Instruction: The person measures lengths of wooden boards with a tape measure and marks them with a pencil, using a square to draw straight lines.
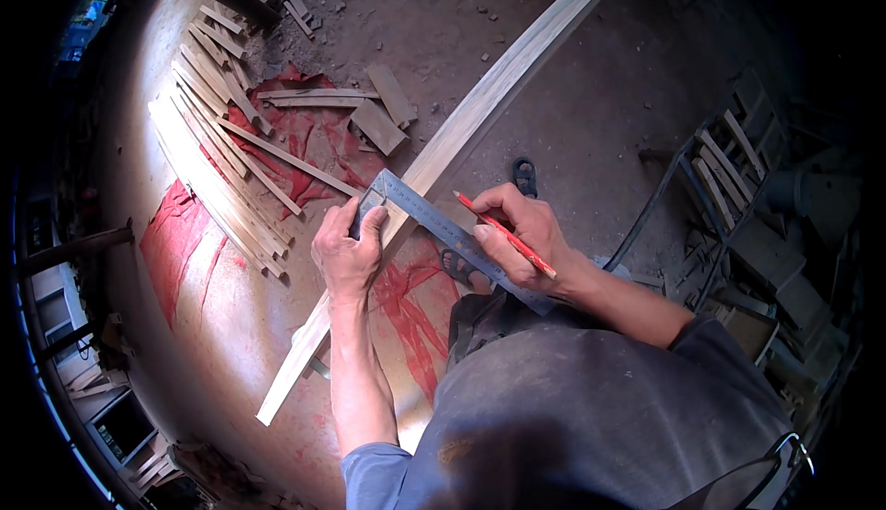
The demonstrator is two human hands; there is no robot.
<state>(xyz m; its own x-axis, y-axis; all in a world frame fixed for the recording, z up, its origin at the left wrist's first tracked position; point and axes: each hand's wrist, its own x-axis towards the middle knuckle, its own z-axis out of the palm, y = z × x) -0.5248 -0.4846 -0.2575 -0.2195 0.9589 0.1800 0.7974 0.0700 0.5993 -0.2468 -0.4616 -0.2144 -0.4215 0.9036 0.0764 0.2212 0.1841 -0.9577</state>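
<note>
On plank [480, 108]: square [434, 217], pencil [503, 233].

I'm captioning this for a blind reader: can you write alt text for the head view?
Seen from above, a person's left hand presses a metal try square against a long pale wooden plank, while the right hand holds a red pencil over the square's blade. Thin wood strips lie on a red sheet on the floor.

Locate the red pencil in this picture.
In the head view, the slim red pencil lies in the right hand, right of centre, above the metal square ruler.
</note>
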